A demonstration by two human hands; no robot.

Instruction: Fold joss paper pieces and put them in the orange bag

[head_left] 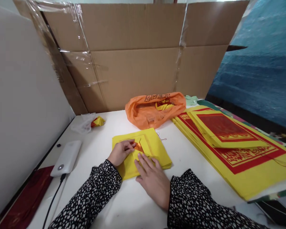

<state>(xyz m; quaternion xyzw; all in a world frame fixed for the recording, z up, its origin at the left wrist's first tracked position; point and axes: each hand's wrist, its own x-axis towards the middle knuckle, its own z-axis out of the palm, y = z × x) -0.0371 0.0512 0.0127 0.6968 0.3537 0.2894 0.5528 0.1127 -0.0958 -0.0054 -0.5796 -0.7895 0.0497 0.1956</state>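
Note:
A stack of square yellow paper sheets [160, 152] lies on the white table in front of me. On top of it is a partly folded piece of yellow paper with a shiny orange foil patch [139, 147]. My left hand [121, 152] pinches this paper at its left side, thumb and fingers together beside the foil. My right hand [152, 178] rests flat, its fingers stretched out over the near right part of the folded paper. Part of the paper is hidden under both hands.
An orange plastic bag [154, 117] with folded red and yellow pieces stands behind the stack. Large yellow and red printed sheets [228, 133] lie right. A clear bag [84, 123], a white power bank [66, 159] with a black cable and a dark red packet [28, 197] are left. Cardboard [133, 70] walls the back.

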